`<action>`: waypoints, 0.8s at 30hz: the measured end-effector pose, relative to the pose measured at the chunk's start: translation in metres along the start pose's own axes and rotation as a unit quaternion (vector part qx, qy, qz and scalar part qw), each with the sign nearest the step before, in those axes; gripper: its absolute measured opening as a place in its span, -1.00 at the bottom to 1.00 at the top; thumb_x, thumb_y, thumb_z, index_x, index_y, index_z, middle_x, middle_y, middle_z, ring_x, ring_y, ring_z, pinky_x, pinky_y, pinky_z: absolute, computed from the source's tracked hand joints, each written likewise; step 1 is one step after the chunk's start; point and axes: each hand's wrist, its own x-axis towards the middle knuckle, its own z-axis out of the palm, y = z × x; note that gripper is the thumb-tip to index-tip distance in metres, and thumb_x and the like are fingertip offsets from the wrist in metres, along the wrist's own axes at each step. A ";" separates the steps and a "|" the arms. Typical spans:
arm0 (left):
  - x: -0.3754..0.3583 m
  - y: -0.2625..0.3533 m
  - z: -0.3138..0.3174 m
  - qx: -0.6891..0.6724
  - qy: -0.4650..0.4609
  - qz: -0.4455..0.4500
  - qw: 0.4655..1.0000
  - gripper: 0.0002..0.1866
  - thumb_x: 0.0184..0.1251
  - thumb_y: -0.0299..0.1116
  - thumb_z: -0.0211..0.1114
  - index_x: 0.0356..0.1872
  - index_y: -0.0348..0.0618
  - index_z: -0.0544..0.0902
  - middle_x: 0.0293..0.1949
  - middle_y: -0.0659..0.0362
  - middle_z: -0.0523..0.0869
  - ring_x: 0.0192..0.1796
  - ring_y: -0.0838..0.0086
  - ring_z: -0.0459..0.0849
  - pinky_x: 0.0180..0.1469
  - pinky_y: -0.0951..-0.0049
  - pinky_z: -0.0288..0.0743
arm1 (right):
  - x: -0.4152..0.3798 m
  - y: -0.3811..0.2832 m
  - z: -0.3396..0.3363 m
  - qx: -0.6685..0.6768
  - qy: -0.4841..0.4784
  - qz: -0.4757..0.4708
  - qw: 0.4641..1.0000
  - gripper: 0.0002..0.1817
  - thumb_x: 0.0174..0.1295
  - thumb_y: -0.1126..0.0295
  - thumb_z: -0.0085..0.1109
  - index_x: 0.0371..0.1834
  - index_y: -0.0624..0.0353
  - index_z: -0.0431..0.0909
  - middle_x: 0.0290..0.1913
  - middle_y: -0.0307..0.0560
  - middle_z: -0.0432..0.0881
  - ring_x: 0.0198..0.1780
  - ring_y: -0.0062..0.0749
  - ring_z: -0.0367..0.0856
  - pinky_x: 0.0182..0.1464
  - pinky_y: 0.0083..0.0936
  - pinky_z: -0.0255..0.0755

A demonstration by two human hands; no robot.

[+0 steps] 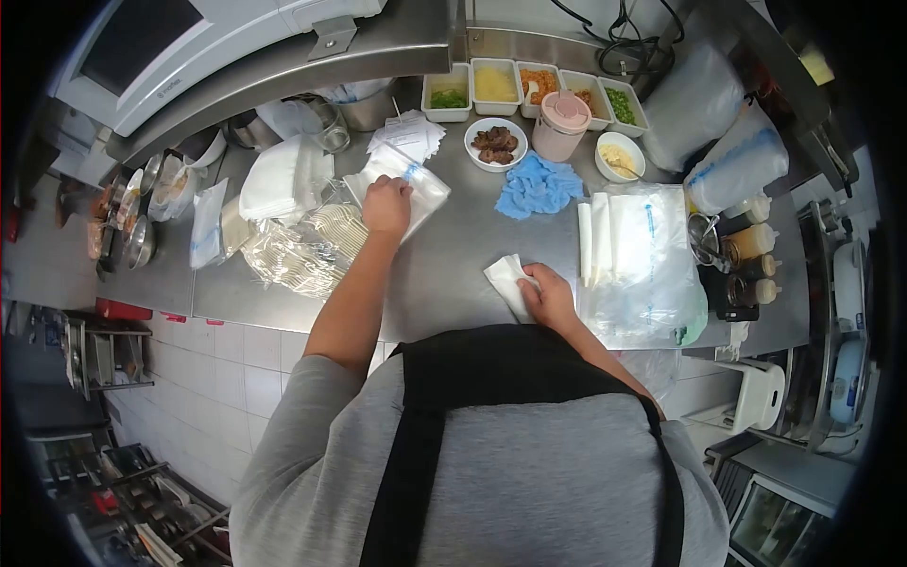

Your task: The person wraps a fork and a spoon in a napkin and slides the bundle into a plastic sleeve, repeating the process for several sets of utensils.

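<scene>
My left hand [387,205] is closed at a white plastic packet [427,194] with blue print, its fingertips pinched together on the packet's top. Lower and to the right, my right hand [550,295] grips a folded white napkin [508,281] between thumb and fingers, just above the steel counter's front edge. Beside my left forearm lies a clear bag of wrapped chopsticks [307,248]. Paper slips [408,135] sit behind the packet. A crumpled blue cloth [539,186] rests beyond my right hand.
White tubs of chopped food [495,83] line the back wall. In front stand a bowl of brown meat pieces [496,145], a pink lidded cup [560,128] and a small yellow-filled bowl [619,157]. Plastic bags [642,255] and sauce bottles [751,244] are at right; a shelf [378,52] overhangs the left.
</scene>
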 end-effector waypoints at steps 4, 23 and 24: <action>-0.001 -0.023 0.011 -0.217 0.048 -0.044 0.974 -0.83 0.23 -0.38 0.33 -0.22 -0.23 0.64 -0.13 0.03 0.65 -0.20 0.29 0.66 -0.15 0.34 0.58 | -0.001 0.000 -0.002 0.008 0.004 -0.002 1.000 -0.80 0.19 0.40 0.19 -0.15 0.21 0.54 -0.18 0.12 0.64 -0.18 0.09 0.62 -0.15 -0.21 0.50; -0.064 -0.103 -0.120 -0.659 0.116 -0.273 0.691 -0.83 0.34 -0.41 0.27 -0.12 -0.24 0.58 -0.21 0.16 0.69 -0.20 0.48 0.67 -0.05 0.46 0.60 | -0.005 -0.042 -0.015 0.086 -0.044 -0.029 0.995 -0.59 0.07 0.75 -0.06 -0.18 0.04 0.68 -0.21 0.10 0.49 -0.19 0.03 0.53 -0.11 -0.32 0.43; -0.057 -0.107 -0.129 -0.693 0.142 -0.243 0.664 -0.84 0.34 -0.45 0.27 -0.12 -0.24 0.58 -0.20 0.16 0.69 -0.17 0.47 0.67 -0.01 0.44 0.60 | -0.009 -0.044 -0.013 0.083 -0.038 -0.031 0.995 -0.59 0.06 0.76 -0.06 -0.21 0.05 0.69 -0.22 0.09 0.48 -0.20 0.02 0.53 -0.12 -0.34 0.42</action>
